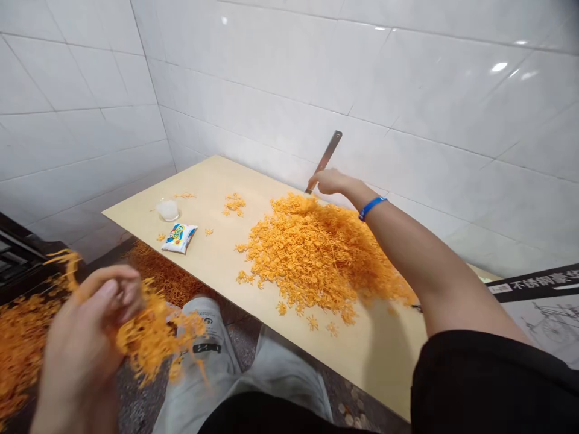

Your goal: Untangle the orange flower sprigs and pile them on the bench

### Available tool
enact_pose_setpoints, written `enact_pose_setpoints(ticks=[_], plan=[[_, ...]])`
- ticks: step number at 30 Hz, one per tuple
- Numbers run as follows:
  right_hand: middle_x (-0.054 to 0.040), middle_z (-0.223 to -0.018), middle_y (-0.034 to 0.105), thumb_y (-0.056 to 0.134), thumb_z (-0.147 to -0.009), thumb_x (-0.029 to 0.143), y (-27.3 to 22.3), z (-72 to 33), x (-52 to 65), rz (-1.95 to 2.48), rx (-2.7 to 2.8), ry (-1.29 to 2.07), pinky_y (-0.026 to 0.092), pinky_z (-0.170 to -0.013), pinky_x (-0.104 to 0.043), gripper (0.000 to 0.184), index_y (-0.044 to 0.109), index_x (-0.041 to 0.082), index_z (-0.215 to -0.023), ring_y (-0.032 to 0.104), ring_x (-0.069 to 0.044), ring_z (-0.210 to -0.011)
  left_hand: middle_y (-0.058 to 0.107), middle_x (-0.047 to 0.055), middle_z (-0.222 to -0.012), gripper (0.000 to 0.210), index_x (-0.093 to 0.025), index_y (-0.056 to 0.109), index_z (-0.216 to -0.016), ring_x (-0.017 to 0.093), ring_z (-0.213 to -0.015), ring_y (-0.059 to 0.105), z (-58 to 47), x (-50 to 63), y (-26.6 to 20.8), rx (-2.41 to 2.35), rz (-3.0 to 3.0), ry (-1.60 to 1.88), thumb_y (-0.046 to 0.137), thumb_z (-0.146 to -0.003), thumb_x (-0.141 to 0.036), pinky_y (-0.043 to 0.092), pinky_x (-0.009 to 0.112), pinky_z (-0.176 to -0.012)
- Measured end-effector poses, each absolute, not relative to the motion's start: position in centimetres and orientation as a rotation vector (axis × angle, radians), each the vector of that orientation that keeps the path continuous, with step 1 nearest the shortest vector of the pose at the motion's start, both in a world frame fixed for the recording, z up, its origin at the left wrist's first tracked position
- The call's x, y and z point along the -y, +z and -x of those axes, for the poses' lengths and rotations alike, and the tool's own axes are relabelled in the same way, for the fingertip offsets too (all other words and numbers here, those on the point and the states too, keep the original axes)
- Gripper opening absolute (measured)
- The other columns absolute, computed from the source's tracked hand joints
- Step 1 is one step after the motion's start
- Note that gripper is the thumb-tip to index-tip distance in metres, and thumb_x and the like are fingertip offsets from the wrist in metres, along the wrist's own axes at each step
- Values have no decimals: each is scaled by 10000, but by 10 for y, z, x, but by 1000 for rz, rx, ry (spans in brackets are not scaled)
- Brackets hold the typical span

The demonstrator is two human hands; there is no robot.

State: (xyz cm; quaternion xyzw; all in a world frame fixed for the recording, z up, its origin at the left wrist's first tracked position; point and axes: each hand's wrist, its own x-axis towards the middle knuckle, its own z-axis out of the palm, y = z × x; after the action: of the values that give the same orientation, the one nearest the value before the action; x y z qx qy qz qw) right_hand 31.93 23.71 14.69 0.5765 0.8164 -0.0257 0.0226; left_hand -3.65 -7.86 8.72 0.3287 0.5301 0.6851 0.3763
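Note:
A big heap of small orange plastic pieces, many with thin splayed arms, covers the middle of the table. My right hand reaches over the heap's far edge, its fingers wrapped round a long, flat, dark bar-like tool with a hole at its upper end. The tool slants upward; its lower end is hidden by the hand and the heap. At the lower left, my left hand is closed on a loose clump of the same orange pieces, held over the floor beside my legs and blurred by motion.
A small clear cup with whitish contents and a white-and-blue packet stand at the table's left end, among stray orange pieces. More orange pieces are piled at lower left and under the table. A printed carton is at right; tiled walls border the table.

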Motion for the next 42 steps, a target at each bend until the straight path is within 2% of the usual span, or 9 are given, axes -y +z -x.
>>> enact_pose_setpoints(ticks=[2, 4, 12, 17, 21, 31, 35, 38, 42], plan=[[-115, -1085, 703, 480, -728, -23, 141, -311, -208, -1756, -2659, 15, 276, -1074, -502, 382, 731, 125, -976, 586, -276, -1086, 452, -30, -549, 150, -186, 628, -701, 59, -454, 377, 21, 63, 92, -1037, -781, 1699, 655, -631, -315, 310, 167, -416], [-105, -1095, 701, 442, -770, 25, 134, -299, -166, -1765, -2943, -9, 356, -1039, -477, 396, 716, 143, -1031, 591, -267, -1091, 490, -10, -592, 221, -167, 631, -720, 74, -475, 412, 5, 46, 91, -791, -765, 1579, 634, -639, -372, 367, 203, -456], [-103, -1151, 681, 520, -899, 391, 101, -250, 1, -1389, -3169, -1447, 508, -902, -394, 364, 630, 177, -1172, 645, -233, -1038, 611, 47, -740, 320, -138, 692, -894, 128, -659, 537, -68, 7, 86, -495, -1049, 1394, 471, -877, -369, 463, 250, -639], [-114, -1036, 696, 618, -814, 504, 102, -262, -13, -1473, -3048, -1859, 515, -875, -402, 420, 658, 145, -1028, 645, -258, -987, 679, 80, -1050, 326, -188, 696, -1065, 177, -970, 620, -108, -21, 108, -464, -1372, 1377, 464, -942, -380, 476, 311, -905], [-106, -1078, 666, 702, -751, 394, 119, -290, -29, -1535, -3062, -2095, 517, -879, -361, 427, 605, 150, -1088, 635, -224, -990, 677, 80, -1164, 325, -205, 706, -1085, 196, -1135, 587, -150, -53, 140, -420, -1722, 1331, 469, -946, -377, 419, 339, -1034], [-53, -959, 675, 493, -774, 113, 133, -366, -29, -2293, -3365, -1242, 497, -787, -313, 326, 646, 185, -1053, 615, -195, -889, 634, 54, -1275, 340, -274, 619, -1249, 211, -1198, 561, -210, -74, 171, -454, -2196, 897, 462, -948, -269, 415, 379, -1052], [-17, -788, 624, 475, -801, 156, 135, -378, -24, -2484, -3154, -1369, 401, -474, -230, 334, 629, 215, -1091, 490, -115, -537, 647, 48, -1245, 342, -301, 636, -1217, 245, -1159, 575, -203, -75, 160, -598, -2182, 963, 573, -884, -247, 455, 391, -986], [-9, -749, 595, 468, -817, 180, 135, -379, -21, -2631, -3060, -1354, 297, -389, -219, 332, 607, 220, -1115, 370, -86, -436, 682, 49, -1150, 308, -299, 667, -1153, 237, -1010, 624, -205, -76, 157, -719, -2157, 1043, 618, -853, -256, 510, 335, -813], [-25, -802, 613, 443, -802, 132, 136, -376, -18, -2746, -3149, -936, 349, -451, -237, 343, 613, 223, -1085, 426, -100, -482, 703, 32, -887, 254, -255, 676, -1092, 169, -717, 616, -210, -77, 160, -774, -2204, 1033, 626, -849, -307, 474, 263, -612]])
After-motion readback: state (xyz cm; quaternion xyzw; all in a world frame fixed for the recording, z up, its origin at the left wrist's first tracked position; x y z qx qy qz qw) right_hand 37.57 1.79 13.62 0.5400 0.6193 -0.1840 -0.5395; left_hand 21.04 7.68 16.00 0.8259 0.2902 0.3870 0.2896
